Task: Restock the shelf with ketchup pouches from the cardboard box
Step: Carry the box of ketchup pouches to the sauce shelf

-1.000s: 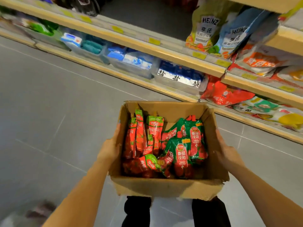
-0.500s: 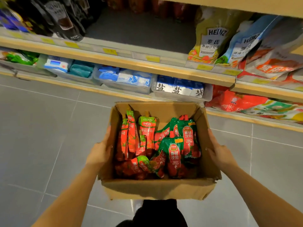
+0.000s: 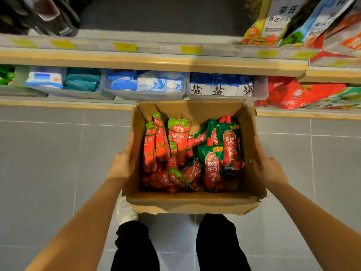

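Note:
I carry an open cardboard box (image 3: 192, 204) above the grey floor, right in front of the shelving. Several ketchup pouches fill it: red ones with green tops (image 3: 178, 138) stand on the left, and green-and-red ones (image 3: 212, 167) lie on the right. My left hand (image 3: 123, 165) presses flat against the box's left wall. On the right wall, my right hand (image 3: 268, 169) does the same, fingers stretched forward along the cardboard. A bare grey stretch of shelf (image 3: 162, 15) lies above, between dark pouches and Heinz bags.
Clear bins of blue and white salt packs (image 3: 220, 89) sit on the bottom shelf just behind the box. The shelf edge with yellow price tags (image 3: 156, 61) runs across above. Red and colourful bags (image 3: 298, 94) fill the right side. My legs and a white shoe (image 3: 125, 211) are below the box.
I have stepped closer to the shelving with the box, and the view has swung to face it squarely. Both hands keep the same hold on the box sides.

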A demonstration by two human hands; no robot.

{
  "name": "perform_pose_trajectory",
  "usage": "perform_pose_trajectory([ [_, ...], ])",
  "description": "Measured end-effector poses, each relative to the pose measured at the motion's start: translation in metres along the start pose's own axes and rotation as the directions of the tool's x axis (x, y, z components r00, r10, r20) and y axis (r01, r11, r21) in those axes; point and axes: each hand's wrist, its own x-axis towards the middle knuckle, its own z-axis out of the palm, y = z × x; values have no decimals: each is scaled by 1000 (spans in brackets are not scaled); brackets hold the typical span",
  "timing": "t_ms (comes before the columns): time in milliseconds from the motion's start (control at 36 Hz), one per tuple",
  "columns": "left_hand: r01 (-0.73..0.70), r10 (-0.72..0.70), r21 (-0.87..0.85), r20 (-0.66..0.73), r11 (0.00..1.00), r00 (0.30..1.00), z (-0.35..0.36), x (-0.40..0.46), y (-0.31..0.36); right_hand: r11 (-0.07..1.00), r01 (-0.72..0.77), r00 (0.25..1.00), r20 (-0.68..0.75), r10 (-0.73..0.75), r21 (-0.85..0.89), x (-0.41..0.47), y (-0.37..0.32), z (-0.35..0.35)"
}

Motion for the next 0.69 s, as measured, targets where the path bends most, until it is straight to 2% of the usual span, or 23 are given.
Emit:
perform_pose_trajectory([
  [83,-30,30,23,13,999,999,-26,1,-19,1000,-21,1000,-16,21,17,-23,-30,10],
  [167,-14,14,-2,38,1000,999,-49,-1,-44,998,-59,998,-12,59,24,-44,-57,28],
  [306,-6,4,49,44,999,999,-66,7,-88,995,-87,995,-34,88,52,-57,-95,66],
  [389,-5,4,63,28,998,1000,-61,15,-118,997,-38,997,-66,42,65,-47,-110,94],
  [528,0,0,93,-4,996,1000,-35,32,-157,996,80,972,-226,-67,48,-24,-116,146],
  [611,-65,67,86,-12,994,998,-13,46,-173,994,62,963,-268,-36,88,-9,-116,174],
  [694,-83,84,77,1,994,996,2,58,-181,989,-16,963,-262,55,149,7,-115,187],
])
